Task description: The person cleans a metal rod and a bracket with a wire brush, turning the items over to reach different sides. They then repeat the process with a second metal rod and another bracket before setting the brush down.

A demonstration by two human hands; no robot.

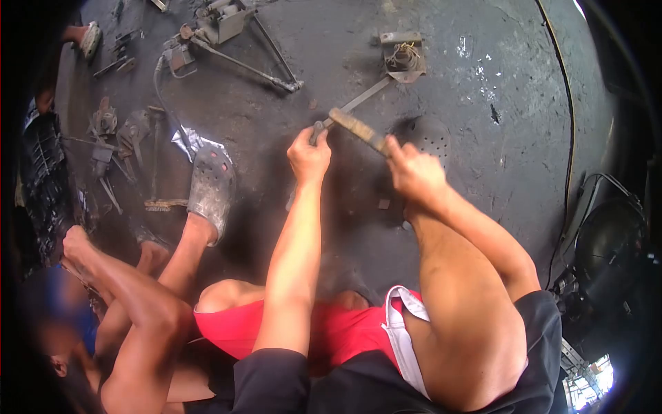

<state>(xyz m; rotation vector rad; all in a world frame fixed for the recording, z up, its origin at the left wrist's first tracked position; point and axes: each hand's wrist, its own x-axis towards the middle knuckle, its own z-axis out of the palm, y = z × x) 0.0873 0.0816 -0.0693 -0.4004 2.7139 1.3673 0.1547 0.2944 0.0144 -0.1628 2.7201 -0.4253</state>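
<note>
My left hand [309, 157] is closed round the near end of a flat metal bar [367, 94], a dark knob-like end showing above the thumb. The bar slants up and right to a greasy metal bracket [405, 61] with wire wound on it. In my right hand [418, 174] is a worn wooden brush [355, 127], gripped by its lower end. Its far end overlaps the bar just beyond my left fingers; its bristles are hidden.
Metal linkages [224, 52] lie on the dark floor at upper left, with more greasy parts [118, 138] below them. Another brush [165, 205] rests near a grey clog [210, 185]. A person [138, 297] sits close on my left. A cable [562, 69] runs down the right side.
</note>
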